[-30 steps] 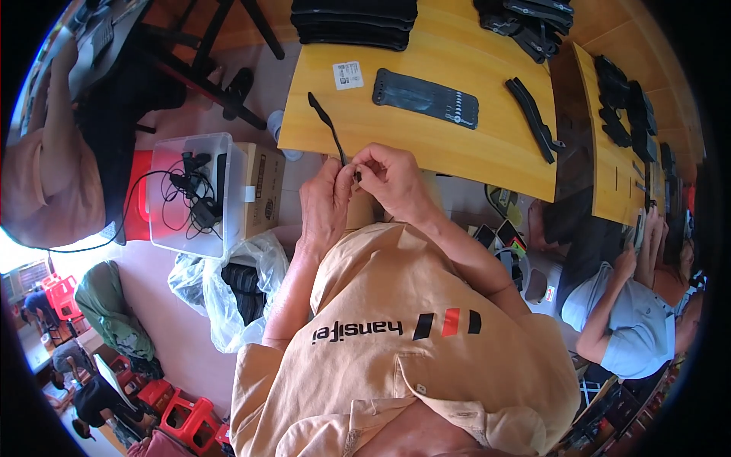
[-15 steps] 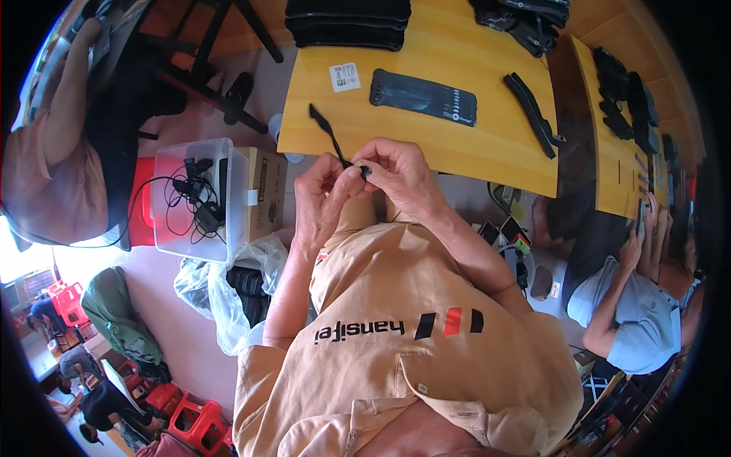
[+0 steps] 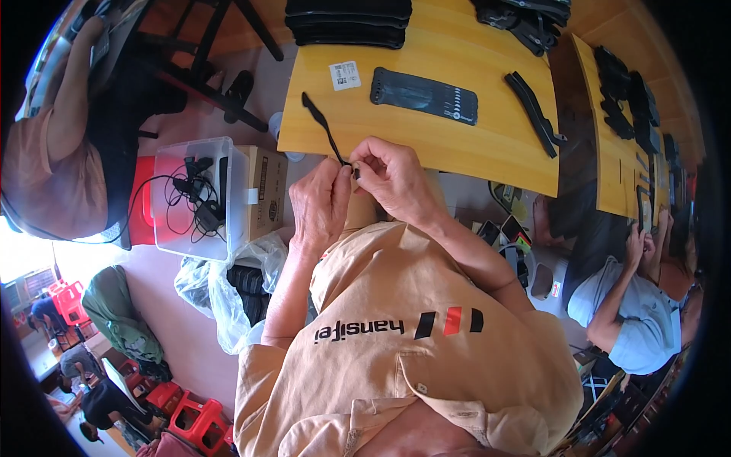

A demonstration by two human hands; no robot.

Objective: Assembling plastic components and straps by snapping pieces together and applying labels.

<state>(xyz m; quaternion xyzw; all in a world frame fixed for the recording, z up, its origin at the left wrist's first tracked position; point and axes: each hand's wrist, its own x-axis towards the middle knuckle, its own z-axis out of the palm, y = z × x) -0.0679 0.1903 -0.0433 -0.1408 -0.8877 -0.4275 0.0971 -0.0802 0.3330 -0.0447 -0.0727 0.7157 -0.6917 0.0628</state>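
A thin black strap (image 3: 321, 126) is held between my two hands just off the near edge of the table. Its flat free end sticks up and to the left over the wood. My left hand (image 3: 321, 199) is closed, thumb and fingers pinching the strap near its lower end. Close against it, my right hand (image 3: 397, 179) pinches the same end, where a small dark piece shows between the fingertips. What that piece is, I cannot make out. Beyond my hands a flat dark printed sleeve (image 3: 423, 96) lies on the table, with a white label (image 3: 344, 75) to its left.
Stacked black pouches (image 3: 348, 24) stand at the table's far left. A folded black strap (image 3: 532, 114) lies at its right side, and black gear (image 3: 525, 23) sits behind. Left of me are a clear bin (image 3: 169, 242) with cables and a carton (image 3: 266, 194). People sit on both sides.
The strap's free end has swung slightly up and left. My left hand has turned with its back more toward me, and its fingers have closed tighter beside the right hand.
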